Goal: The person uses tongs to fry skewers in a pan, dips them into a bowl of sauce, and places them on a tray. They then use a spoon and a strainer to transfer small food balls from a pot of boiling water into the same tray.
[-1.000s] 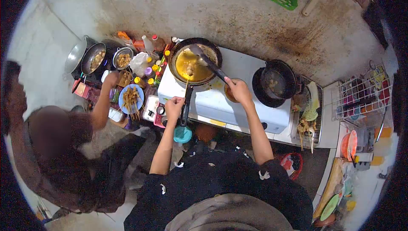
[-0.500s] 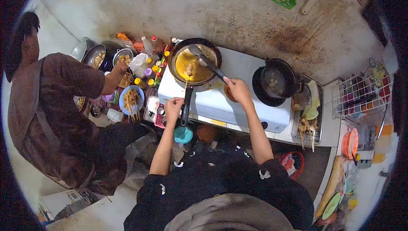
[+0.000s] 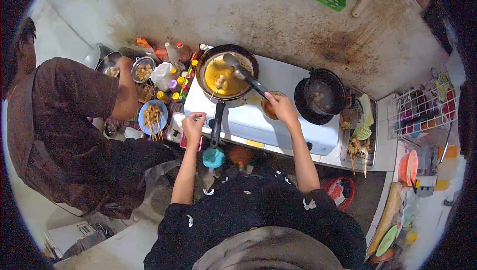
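Note:
My right hand (image 3: 280,106) grips the black handle of a spatula (image 3: 243,72), whose head is over the frying pan (image 3: 200,74). In the pan, a skewer (image 3: 219,85) with pale round pieces lies in yellow liquid, its stick pointing down toward the pan's near rim. My left hand (image 3: 193,123) is left of the pan's black handle (image 3: 217,121), off the skewer, with its fingers bent together and nothing visible in them. A small bowl of orange-brown sauce (image 3: 271,106) sits on the white stove just beside my right hand.
A co-worker (image 3: 74,135) at the left reaches into a pan of pieces (image 3: 110,66). Near them are a blue plate of skewers (image 3: 153,117), a strainer (image 3: 143,69) and several bottles. A black pot (image 3: 323,93) is on the right burner; a tray of skewers (image 3: 370,155) lies beyond.
My left hand has let go of the skewer and moved left and slightly down. The skewer now rests in the pan. The co-worker's hand has moved up and left to the pan of pieces.

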Available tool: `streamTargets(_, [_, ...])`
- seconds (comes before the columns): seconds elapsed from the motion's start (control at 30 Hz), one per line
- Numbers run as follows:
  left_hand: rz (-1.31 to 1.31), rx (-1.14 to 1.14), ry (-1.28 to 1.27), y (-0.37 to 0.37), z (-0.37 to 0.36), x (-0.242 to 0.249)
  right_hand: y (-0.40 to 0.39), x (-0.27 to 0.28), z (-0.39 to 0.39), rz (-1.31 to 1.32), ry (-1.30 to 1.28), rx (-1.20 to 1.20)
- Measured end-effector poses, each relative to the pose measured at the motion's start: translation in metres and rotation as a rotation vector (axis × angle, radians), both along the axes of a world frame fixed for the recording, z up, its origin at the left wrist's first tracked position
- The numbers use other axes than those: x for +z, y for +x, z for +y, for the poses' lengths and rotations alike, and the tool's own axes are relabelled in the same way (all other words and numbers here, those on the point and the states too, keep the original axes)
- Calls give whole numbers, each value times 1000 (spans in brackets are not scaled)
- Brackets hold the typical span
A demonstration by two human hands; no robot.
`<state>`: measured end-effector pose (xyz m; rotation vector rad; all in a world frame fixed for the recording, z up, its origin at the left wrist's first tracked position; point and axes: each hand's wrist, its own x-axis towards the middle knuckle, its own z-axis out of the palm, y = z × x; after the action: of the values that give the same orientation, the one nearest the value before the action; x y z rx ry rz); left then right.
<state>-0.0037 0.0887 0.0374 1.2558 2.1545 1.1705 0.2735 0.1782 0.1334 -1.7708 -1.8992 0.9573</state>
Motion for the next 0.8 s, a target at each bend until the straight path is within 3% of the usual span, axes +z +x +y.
streamTargets(0.07, [34,-13,32,-1,1,-2,0,6,-1,-29,-57,7])
streamTargets(0.17, [-126,-22,-17,-1,5,-8,2,6,-3,-65,-65,-4])
streamTargets(0.23, [-371,16,-3,4,5,8,1,4,-3,-72,-20,-10])
streamTargets(0.43, [-486,-117,0,-9,13,-19,-4,7,-3,-119,-123,39])
streamTargets(0.5, [-470,-118,-28,-10,14,-18,-4,3,2,6,-176,-2])
streamTargets(0.6, [-436,-133,-22,-10,13,-20,-4,-8,2,-93,-63,37])
streamTargets(0.8, [-320,-111,4,-5,14,-26,-5,-3,1,-63,-75,14])
